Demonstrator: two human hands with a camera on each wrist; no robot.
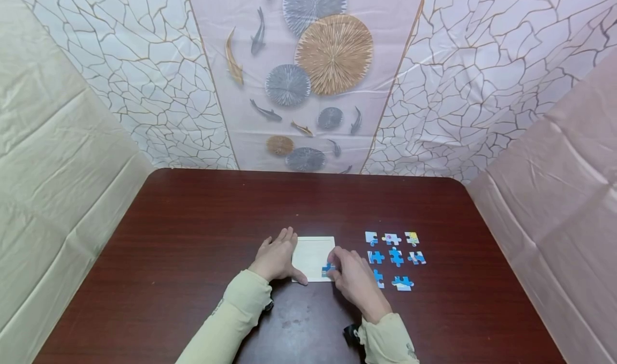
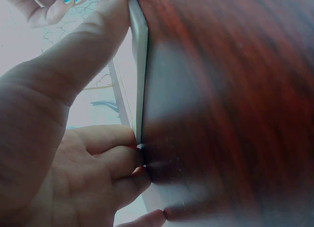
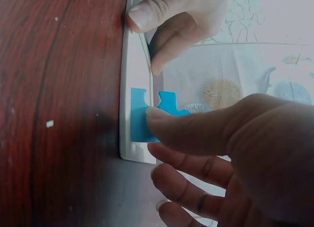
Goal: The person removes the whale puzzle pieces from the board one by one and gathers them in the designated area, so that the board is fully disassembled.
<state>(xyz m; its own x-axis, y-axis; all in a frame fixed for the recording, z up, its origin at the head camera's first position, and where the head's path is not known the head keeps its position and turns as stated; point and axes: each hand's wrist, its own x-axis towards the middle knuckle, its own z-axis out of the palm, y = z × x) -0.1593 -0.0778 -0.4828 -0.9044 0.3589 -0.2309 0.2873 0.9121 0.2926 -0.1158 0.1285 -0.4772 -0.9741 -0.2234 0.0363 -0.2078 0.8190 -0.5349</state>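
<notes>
A white, shallow square puzzle tray (image 1: 312, 251) lies on the table. My left hand (image 1: 277, 259) rests along its left side, fingers extended away from me and thumb (image 2: 98, 40) reaching over the near left corner. At the tray's near right corner, my right hand (image 1: 356, 278) pinches a blue jigsaw piece (image 3: 169, 101) between thumb and fingers. That piece sits tilted over the tray's edge in the right wrist view, partly covered by the thumb (image 3: 191, 131).
Several loose jigsaw pieces (image 1: 396, 257) lie in rough rows to the right of the tray, one partly behind my right hand. The dark red-brown table (image 1: 217, 209) reaches back to a patterned cloth wall (image 1: 299, 123). Cloth also hangs on both sides.
</notes>
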